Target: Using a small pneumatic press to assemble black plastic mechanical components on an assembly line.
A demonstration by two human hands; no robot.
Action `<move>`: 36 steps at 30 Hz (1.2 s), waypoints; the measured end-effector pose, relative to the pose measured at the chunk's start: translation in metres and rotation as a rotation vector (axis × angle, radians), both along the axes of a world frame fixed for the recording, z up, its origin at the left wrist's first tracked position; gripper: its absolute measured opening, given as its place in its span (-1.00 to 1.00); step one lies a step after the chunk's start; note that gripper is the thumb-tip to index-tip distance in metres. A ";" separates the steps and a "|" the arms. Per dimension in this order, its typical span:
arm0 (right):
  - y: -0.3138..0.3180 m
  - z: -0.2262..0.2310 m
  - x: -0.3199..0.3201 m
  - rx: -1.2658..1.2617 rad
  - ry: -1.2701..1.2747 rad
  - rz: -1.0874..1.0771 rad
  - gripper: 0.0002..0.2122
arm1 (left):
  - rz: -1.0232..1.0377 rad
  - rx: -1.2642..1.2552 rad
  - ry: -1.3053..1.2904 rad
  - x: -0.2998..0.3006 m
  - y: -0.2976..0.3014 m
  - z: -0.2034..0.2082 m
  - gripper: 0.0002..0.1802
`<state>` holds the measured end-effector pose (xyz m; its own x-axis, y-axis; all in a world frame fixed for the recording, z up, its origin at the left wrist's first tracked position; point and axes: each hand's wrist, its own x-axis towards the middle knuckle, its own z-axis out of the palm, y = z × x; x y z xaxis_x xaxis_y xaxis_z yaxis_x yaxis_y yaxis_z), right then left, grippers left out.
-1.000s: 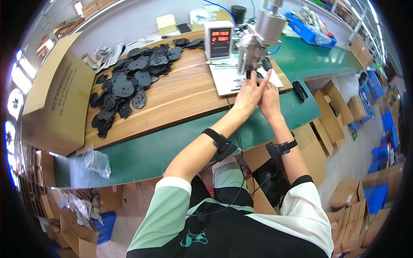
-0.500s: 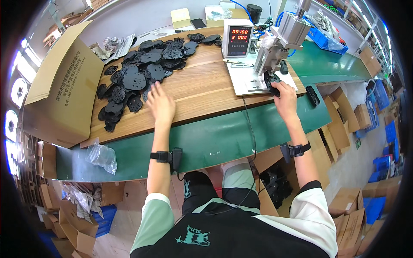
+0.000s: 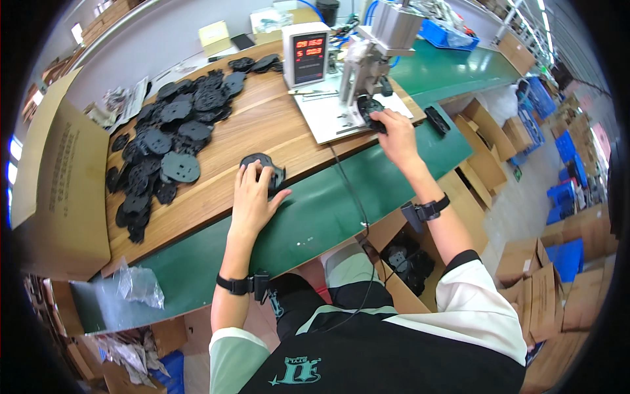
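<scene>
A flat, rounded black plastic part (image 3: 276, 174) lies near the front edge of the wooden board, with my left hand (image 3: 251, 200) over it. The left fingers press on the part and the thumb reaches along its near side. At the bench press (image 3: 359, 73), my right hand (image 3: 398, 139) pinches another black plastic part (image 3: 370, 110) by its near end, and that part sits beneath the press head. Left of my left hand spreads a heap of similar black parts (image 3: 176, 110).
A control box (image 3: 307, 56) with a red display stands beside the press on a white base plate (image 3: 323, 121). An open cardboard box (image 3: 69, 184) is at the left. A clear plastic bag (image 3: 141, 287) lies on the green bench (image 3: 308, 220). A black cable hangs over the front edge.
My left hand has left the heap and come to the board's front edge with a black part under its fingers. My right hand stays at the press. The whole view has shifted.
</scene>
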<state>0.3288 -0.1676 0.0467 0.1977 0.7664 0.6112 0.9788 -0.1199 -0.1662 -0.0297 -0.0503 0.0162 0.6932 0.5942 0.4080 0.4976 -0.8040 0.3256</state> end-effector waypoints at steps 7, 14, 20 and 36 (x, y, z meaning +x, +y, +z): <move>-0.005 0.004 0.000 0.018 -0.012 0.001 -0.65 | -0.071 -0.065 0.026 0.004 0.000 -0.002 -0.44; -0.003 0.011 0.005 -0.055 0.014 -0.008 -0.66 | -0.115 0.014 -0.094 0.006 0.004 -0.002 -0.36; -0.007 0.027 0.014 -0.085 0.106 0.034 -0.69 | -0.093 0.065 -0.139 0.025 0.001 -0.001 -0.40; -0.320 -0.191 -0.040 0.392 0.654 -0.744 -0.78 | -0.345 0.491 -0.109 0.237 -0.028 0.028 -0.48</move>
